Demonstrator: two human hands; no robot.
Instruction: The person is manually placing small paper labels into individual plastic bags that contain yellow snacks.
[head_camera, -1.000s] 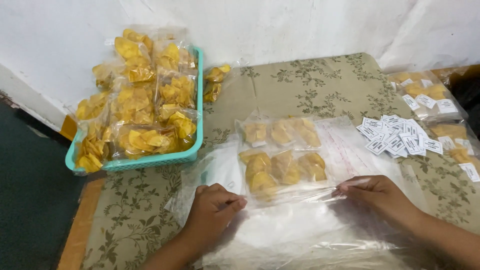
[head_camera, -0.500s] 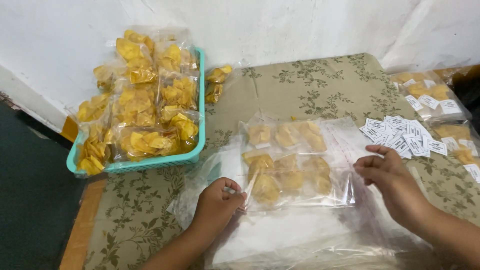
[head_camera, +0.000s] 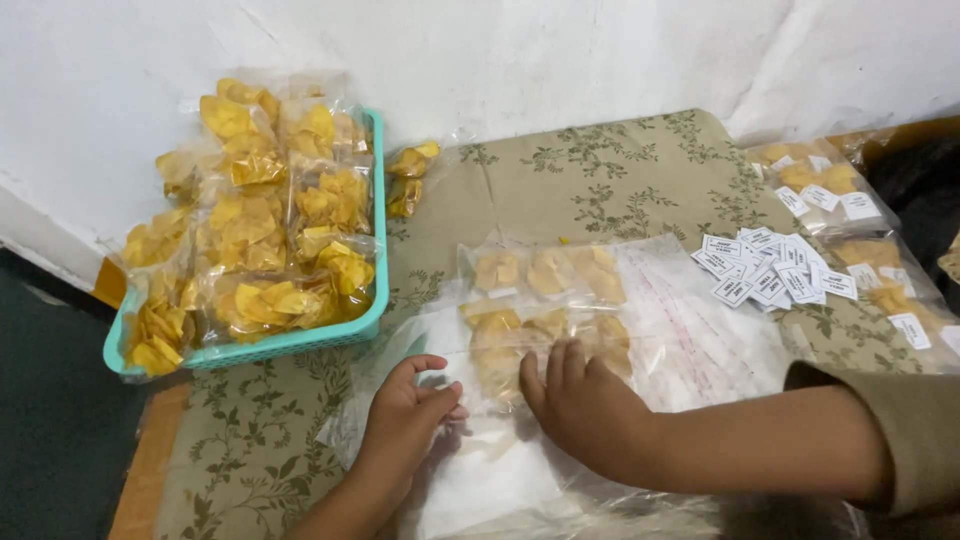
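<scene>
Two clear bags of yellow chips lie on a stack of empty clear plastic bags (head_camera: 700, 340) in the middle of the table. The far bag (head_camera: 545, 272) lies untouched. My right hand (head_camera: 580, 405) lies flat on the near bag (head_camera: 520, 335), fingers pointing away from me and pressing on it. My left hand (head_camera: 405, 420) rests just left of that bag, its fingers curled on the plastic edge (head_camera: 440, 375); whether it pinches the film I cannot tell.
A teal basket (head_camera: 300, 340) piled with packed chip bags stands at the left, one bag (head_camera: 410, 175) beside it by the white wall. Small white paper labels (head_camera: 770, 270) lie at the right, next to labelled chip bags (head_camera: 830, 195). A flowered cloth (head_camera: 600, 170) covers the table.
My right hand has moved left from the stack's right side onto the near chip bag. My left hand has stayed at the bag's left edge.
</scene>
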